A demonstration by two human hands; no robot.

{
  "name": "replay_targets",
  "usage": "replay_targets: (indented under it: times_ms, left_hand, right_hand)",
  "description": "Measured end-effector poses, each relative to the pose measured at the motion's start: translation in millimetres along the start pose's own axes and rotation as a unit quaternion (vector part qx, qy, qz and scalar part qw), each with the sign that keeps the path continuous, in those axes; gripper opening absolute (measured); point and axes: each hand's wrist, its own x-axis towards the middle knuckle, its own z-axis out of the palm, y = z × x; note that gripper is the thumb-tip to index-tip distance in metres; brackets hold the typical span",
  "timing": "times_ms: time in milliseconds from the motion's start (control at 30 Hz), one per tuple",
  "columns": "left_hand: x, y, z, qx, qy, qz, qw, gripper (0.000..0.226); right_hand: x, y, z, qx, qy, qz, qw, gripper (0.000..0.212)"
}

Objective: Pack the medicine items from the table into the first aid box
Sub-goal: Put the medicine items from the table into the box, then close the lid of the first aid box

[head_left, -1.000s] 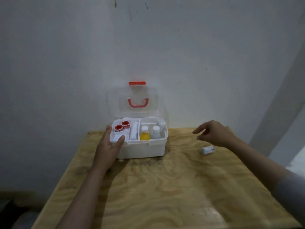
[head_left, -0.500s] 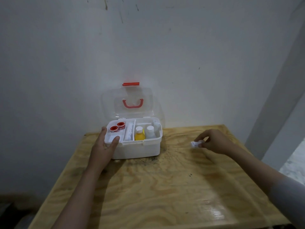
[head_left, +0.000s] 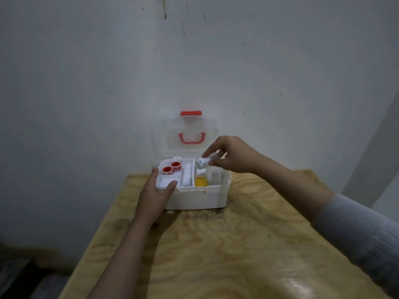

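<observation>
- The first aid box [head_left: 195, 196] stands on the wooden table [head_left: 216, 255] at its 12 o'clock edge, against the wall, with the clear lid [head_left: 185, 137] raised upright.
- The left hand [head_left: 154, 196] clasps the box's 8 o'clock corner, thumb lying on the rim and fingers along the outer side.
- The right hand [head_left: 232, 155] hovers over the box's 2 o'clock part, pinching a small white bottle [head_left: 206, 161] between thumb and fingers; the bottle is tilted and above the right compartment, not touching the box.
- Inside, two red tape rolls [head_left: 171, 167] sit at 10 o'clock, and a long white roll [head_left: 187, 174] lies in the middle slot.
- A yellow bottle [head_left: 201, 180] and a white bottle [head_left: 214, 176] stand in the right compartment, under the held bottle.
</observation>
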Motion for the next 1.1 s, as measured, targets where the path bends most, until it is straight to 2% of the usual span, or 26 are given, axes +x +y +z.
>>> replay_targets:
  times_ms: [300,533,667,800,867,933,1000,1100]
  left_hand:
    - [-2,1,-6,-0.032,-0.016,0.001,0.999,0.085]
    - [0,-3,-6,-0.036,-0.016,0.011,0.999,0.087]
    - [2,-4,-4,-0.042,-0.013,0.015,0.999,0.084]
    - [3,-6,-3,-0.054,-0.018,0.012,0.998,0.088]
    - [4,-7,-3,-0.052,-0.017,0.011,0.998,0.088]
    - [4,-7,-4,-0.046,-0.017,0.010,0.999,0.088]
    - [3,-6,-4,-0.040,-0.018,0.011,0.999,0.087]
    - [3,-6,-4,-0.029,-0.023,0.003,0.999,0.088]
  right_hand:
    - [66,-33,78,-0.091,-0.124,-0.034,0.988,0.029]
    - [73,-31,92,-0.091,-0.130,-0.041,0.986,0.032]
    - [73,-20,70,-0.080,-0.048,-0.047,0.995,0.027]
    - [77,1,40,-0.039,0.169,-0.050,0.984,0.034]
    - [82,11,27,-0.038,0.239,-0.018,0.970,0.040]
    - [89,21,19,-0.059,0.260,0.033,0.963,0.046]
    - [95,29,16,-0.074,0.235,0.081,0.966,0.051]
    - [94,32,17,-0.029,0.201,0.118,0.972,0.054]
